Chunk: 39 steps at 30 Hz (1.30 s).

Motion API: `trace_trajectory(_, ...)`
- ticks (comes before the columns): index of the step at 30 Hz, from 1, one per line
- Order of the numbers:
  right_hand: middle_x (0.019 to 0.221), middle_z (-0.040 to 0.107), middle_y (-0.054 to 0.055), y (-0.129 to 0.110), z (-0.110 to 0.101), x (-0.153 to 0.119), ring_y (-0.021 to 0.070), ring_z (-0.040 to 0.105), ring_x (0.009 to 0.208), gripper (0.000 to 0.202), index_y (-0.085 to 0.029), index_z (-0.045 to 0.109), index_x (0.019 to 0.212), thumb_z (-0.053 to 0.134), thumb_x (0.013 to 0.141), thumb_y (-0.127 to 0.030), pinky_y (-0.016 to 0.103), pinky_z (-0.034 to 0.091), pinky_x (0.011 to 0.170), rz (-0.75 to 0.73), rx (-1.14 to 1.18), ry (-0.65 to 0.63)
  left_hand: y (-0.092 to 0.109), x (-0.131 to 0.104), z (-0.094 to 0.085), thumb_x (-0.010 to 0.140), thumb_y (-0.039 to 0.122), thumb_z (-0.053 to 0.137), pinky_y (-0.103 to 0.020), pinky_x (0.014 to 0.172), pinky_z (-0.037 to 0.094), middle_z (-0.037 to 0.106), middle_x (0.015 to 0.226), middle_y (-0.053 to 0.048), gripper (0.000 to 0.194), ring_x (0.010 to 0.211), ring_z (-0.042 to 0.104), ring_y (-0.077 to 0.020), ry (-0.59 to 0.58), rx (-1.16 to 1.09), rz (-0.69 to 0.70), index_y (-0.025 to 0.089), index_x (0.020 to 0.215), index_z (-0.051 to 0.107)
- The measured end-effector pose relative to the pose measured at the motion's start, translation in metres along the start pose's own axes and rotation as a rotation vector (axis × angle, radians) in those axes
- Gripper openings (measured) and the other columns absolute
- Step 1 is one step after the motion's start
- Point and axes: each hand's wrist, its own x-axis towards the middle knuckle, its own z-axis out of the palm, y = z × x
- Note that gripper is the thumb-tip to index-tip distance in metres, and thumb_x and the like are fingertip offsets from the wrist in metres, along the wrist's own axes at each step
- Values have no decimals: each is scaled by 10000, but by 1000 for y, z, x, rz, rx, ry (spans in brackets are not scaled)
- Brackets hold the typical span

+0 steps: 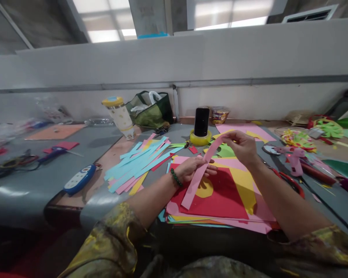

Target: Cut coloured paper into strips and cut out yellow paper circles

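A long pink paper strip (195, 185) slants over the paper stack, its top end bent over. My right hand (242, 144) pinches that upper end between thumb and fingers. Below and to the left, my left hand (193, 169), palm up with a green bead bracelet on the wrist, holds the strip's middle at the thumb. Under both lies a red sheet (223, 197) with a yellow round piece (204, 188) on it, atop pink, yellow and other coloured sheets. Blue, pink and yellow strips (139, 164) lie in a loose pile left of the stack.
Behind the stack, a phone (201, 121) stands on a yellow tape roll (200, 139). A tumbler (120, 117) and green bag (150, 110) are at back left, a blue-and-white power strip (80, 179) at left. Right are red-handled scissors (291, 185) and a pink glue gun (295, 160) with its cord.
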Motion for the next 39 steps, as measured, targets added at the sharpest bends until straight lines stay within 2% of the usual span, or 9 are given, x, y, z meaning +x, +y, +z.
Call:
trace_trajectory(5, 759, 748, 25, -17, 12, -16, 201, 682, 684, 86, -264, 697, 782, 661, 856, -287, 336, 569, 620, -139, -20, -106, 6, -1, 1, 990, 201, 482, -193, 535, 550, 757, 787, -128, 222, 665, 746, -176, 48, -67, 36, 122, 866, 649)
trace_trajectory(9, 806, 765, 37, -27, 25, -33, 199, 691, 748, 127, -241, 717, 799, 634, 880, -187, 345, 578, 704, -412, -91, -306, 10, -1, 2, 1015, 319, 482, -240, 562, 568, 742, 724, -110, 326, 616, 719, -183, 54, -144, 151, 115, 846, 673)
trace_trajectory(15, 931, 783, 70, -36, 30, -43, 220, 700, 906, 116, -229, 741, 884, 636, 913, -191, 390, 573, 854, -626, -119, -578, 8, 6, -7, 921, 39, 533, -210, 595, 541, 730, 684, -82, 220, 632, 704, -159, 103, -111, 263, 92, 801, 709)
trace_trajectory(18, 971, 775, 79, -32, 26, -37, 231, 695, 942, 112, -226, 735, 925, 684, 900, -323, 409, 554, 882, -425, -17, -485, 7, 5, -8, 878, 12, 594, -211, 618, 542, 701, 616, -56, 197, 576, 674, -139, 95, -83, 269, 99, 739, 703)
trace_trajectory(21, 935, 761, 77, -22, 25, -28, 231, 695, 891, 244, -211, 697, 958, 654, 887, -440, 408, 558, 814, 15, 73, -254, 5, -1, -4, 866, 59, 670, -203, 594, 537, 719, 650, -68, 132, 559, 669, -127, 63, -42, 241, 96, 743, 702)
trace_trajectory(25, 712, 717, 20, -10, 27, -21, 193, 671, 664, 421, -188, 659, 961, 785, 690, -485, 349, 548, 647, 408, 282, -367, 0, -7, 1, 877, 144, 708, -203, 604, 534, 731, 687, -69, 112, 585, 689, -131, -31, 86, 192, 109, 771, 703)
trace_trajectory(27, 643, 685, -2, -6, 27, -19, 177, 647, 612, 429, -183, 659, 915, 827, 609, -432, 325, 523, 610, 441, 315, -366, -2, -7, 1, 860, 199, 747, -218, 636, 537, 732, 706, -72, 129, 616, 698, -140, -64, 123, 182, 120, 774, 692)
trace_trajectory(32, 602, 630, -47, -2, 21, -11, 147, 605, 585, 486, -204, 620, 876, 851, 514, -430, 295, 494, 578, 461, 389, -125, -6, -5, -2, 797, 300, 820, -230, 620, 502, 700, 662, -59, 238, 599, 659, -139, -76, 198, 147, 130, 750, 661)
trace_trajectory(39, 654, 634, -37, -8, 30, -19, 137, 599, 598, 506, -208, 630, 929, 830, 600, -537, 288, 511, 582, 522, 410, -302, -6, -6, 4, 832, 266, 774, -231, 507, 444, 613, 544, -17, 227, 469, 541, -115, 65, 130, 175, 129, 694, 658)
